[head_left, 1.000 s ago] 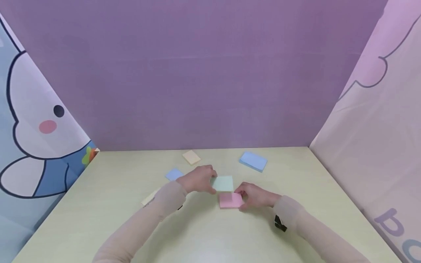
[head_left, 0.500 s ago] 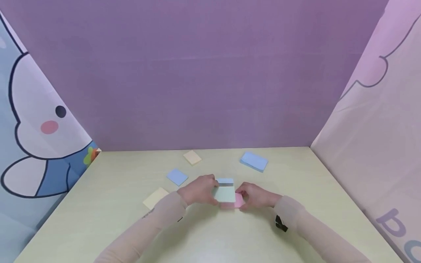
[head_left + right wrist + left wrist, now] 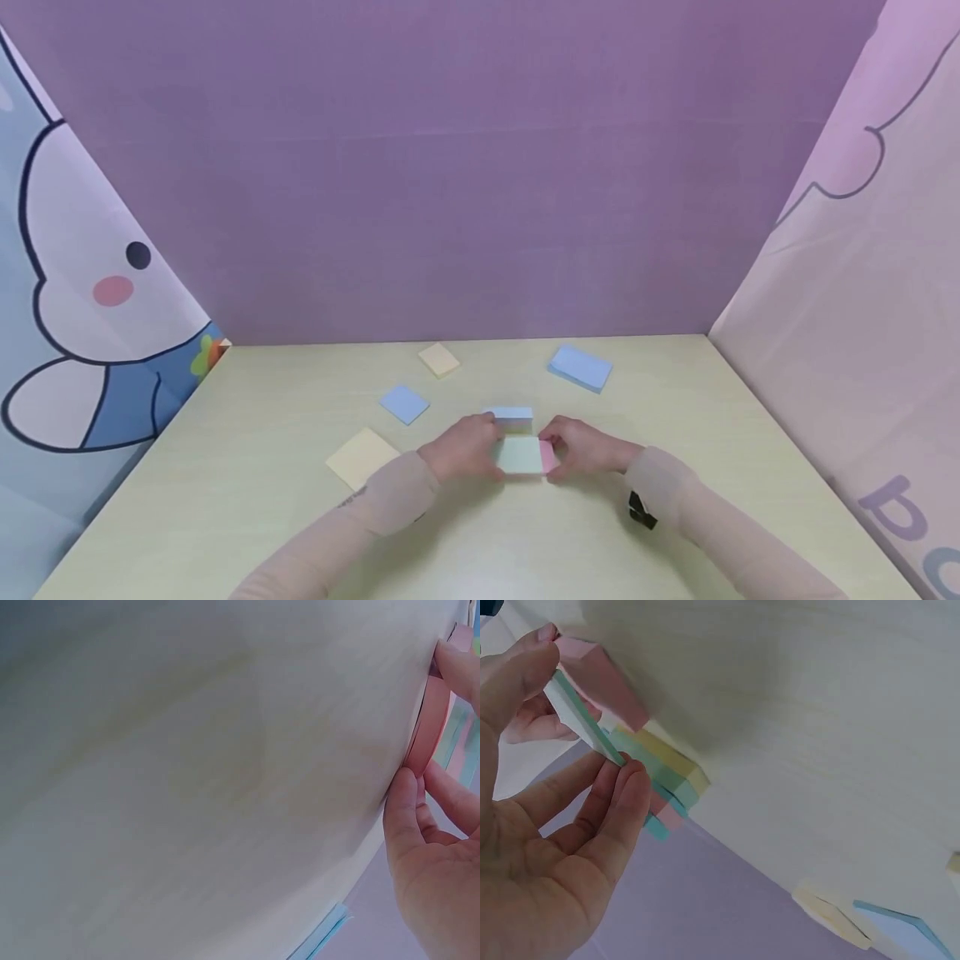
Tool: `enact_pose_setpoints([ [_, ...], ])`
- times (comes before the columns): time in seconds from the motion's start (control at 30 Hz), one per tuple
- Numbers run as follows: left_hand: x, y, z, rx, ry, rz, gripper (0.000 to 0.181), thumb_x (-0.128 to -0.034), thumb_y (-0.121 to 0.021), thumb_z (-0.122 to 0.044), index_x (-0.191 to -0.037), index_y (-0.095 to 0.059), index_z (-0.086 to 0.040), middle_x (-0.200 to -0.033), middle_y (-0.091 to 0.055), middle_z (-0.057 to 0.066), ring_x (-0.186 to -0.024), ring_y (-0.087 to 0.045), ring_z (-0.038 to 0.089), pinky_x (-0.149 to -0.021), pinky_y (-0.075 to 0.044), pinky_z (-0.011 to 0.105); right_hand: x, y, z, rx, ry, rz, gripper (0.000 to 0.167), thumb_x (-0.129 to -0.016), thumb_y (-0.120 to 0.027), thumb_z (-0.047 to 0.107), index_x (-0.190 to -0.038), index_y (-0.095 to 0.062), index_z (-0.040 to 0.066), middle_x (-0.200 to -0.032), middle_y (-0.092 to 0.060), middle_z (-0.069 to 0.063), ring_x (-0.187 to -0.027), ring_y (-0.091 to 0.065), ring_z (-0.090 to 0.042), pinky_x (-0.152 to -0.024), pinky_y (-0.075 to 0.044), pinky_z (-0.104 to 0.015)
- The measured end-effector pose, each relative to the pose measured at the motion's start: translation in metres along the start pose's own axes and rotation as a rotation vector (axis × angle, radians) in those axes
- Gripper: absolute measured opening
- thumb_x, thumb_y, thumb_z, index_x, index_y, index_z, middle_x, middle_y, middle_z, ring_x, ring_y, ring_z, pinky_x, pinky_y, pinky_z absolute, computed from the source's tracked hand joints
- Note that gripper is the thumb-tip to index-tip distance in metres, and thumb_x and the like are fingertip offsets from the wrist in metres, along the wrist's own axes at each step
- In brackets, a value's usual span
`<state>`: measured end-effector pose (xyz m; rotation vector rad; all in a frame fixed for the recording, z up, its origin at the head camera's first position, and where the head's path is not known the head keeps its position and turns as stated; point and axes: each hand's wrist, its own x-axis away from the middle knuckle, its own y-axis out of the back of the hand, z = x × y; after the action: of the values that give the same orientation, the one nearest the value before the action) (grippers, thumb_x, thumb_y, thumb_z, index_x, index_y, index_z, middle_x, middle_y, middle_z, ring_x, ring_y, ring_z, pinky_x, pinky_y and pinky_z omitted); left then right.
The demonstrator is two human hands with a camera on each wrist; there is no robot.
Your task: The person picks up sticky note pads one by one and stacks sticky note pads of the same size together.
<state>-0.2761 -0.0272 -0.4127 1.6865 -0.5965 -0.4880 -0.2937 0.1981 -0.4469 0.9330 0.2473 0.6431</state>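
My left hand [image 3: 467, 448] pinches a thin mint-green sticky note pad [image 3: 519, 455] by its left side. Beneath it lies a thicker pink sticky note pad [image 3: 548, 456], mostly covered in the head view, with its right strip showing. In the left wrist view a gap separates the green pad [image 3: 585, 720] from the pink pad [image 3: 604, 681]. My right hand [image 3: 587, 446] grips the pink pad's right side, thumb at the near edge and fingers at the far one. Just behind stands a stack of coloured pads [image 3: 513, 414], blue on top; its layers [image 3: 664, 769] include yellow, green and pink.
To the left lie a pale yellow pad [image 3: 363, 458], partly behind my left sleeve, a blue pad [image 3: 405, 404] and a small cream pad [image 3: 438, 360]. A thick blue pad [image 3: 580, 368] sits at the back right. A purple cloth backdrop [image 3: 465, 208] borders the table's far edge.
My left hand has brought the green pad toward me and down over the pink pad, uncovering the stack behind. The right hand stays at the pink pad.
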Motion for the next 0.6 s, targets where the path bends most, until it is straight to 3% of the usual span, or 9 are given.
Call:
enact_pose_setpoints([
  [0.43, -0.008, -0.009, -0.008, -0.053, 0.015, -0.014, 0.039, -0.0627, -0.080, -0.032, -0.088, -0.067, -0.005, -0.083, -0.053, 0.000, -0.070, -0.048, 0.010, -0.065, -0.044, 0.022, 0.001, 0.000, 0.001, -0.014, -0.028, 0.010, 0.053, -0.066, -0.080, 0.018, -0.112, -0.058, 0.002, -0.104, -0.055, -0.001, -0.095, -0.053, -0.014, -0.086, -0.045, -0.035],
  [0.6, -0.011, -0.012, -0.009, -0.073, 0.017, -0.013, 0.038, -0.0628, -0.079, -0.033, -0.086, -0.067, -0.006, -0.084, -0.054, 0.000, -0.071, -0.049, 0.010, -0.067, -0.046, 0.022, 0.001, 0.000, 0.000, -0.017, 0.000, 0.002, 0.052, -0.065, -0.080, 0.017, -0.111, -0.058, 0.002, -0.102, -0.055, -0.001, -0.094, -0.054, -0.014, -0.085, -0.045, -0.032],
])
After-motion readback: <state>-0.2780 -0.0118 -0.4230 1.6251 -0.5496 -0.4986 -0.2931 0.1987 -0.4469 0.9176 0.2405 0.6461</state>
